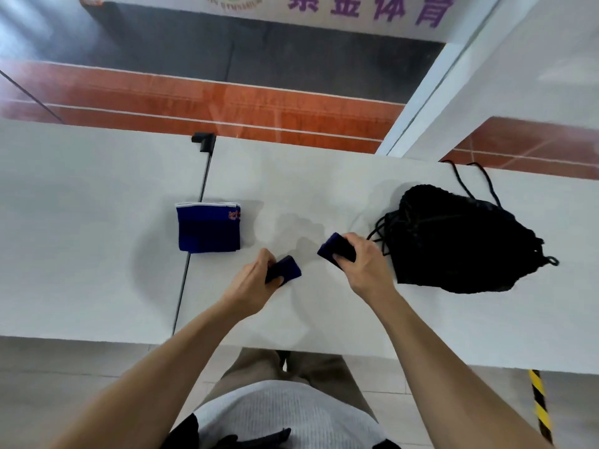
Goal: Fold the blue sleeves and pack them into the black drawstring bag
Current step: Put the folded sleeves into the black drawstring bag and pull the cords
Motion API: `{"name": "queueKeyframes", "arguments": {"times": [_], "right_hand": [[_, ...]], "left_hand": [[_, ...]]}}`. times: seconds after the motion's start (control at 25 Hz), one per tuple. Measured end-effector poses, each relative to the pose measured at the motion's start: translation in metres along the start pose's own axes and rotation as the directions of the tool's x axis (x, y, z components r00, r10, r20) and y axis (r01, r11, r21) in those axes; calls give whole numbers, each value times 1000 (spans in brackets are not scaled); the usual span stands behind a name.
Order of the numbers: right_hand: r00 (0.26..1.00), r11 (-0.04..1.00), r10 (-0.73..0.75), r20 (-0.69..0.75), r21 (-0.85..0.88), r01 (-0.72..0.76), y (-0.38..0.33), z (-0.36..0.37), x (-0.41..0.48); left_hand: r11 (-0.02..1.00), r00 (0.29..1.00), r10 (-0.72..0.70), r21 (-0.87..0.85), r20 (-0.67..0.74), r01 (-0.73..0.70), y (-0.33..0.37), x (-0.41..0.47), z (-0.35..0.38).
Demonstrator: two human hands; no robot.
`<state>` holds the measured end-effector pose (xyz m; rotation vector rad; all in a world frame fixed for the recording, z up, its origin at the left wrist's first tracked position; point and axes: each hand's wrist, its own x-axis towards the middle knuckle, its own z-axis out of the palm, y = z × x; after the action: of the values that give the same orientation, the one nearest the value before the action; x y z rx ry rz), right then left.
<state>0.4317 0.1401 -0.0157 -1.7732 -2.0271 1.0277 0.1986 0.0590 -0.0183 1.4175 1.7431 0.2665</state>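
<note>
A folded blue sleeve (209, 229) with a white edge and orange print lies flat on the white table (324, 189), left of centre. My left hand (256, 280) grips one small folded blue piece (287, 268) just above the table. My right hand (363, 257) grips another small folded blue piece (335, 246), a little to the right. The two held pieces are apart from each other. The black drawstring bag (460, 241) lies crumpled to the right of my right hand, its cords trailing toward the far table edge.
A dark seam (194, 234) with a black clamp (204, 140) at its far end splits the table in two. Beyond the far edge lies an orange and grey floor. A yellow-black striped post (539, 409) stands at the near right.
</note>
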Motion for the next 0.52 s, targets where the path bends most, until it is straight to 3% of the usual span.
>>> {"name": "queueKeyframes", "arguments": {"times": [0.24,0.4,0.52], "right_hand": [[988,994,107,-112,24,-105,9,-42,-26],[952,967,239,-190,136,-215,26,-68,-47],[944,977,208,-255,101,-188,49,-97,-54]], "left_hand": [[995,997,80,-55,10,-79,54,23,0],[989,991,133,-62,-5,-133,92,35,9],[983,985,172,-60,-33,-174,127,45,19]]}}
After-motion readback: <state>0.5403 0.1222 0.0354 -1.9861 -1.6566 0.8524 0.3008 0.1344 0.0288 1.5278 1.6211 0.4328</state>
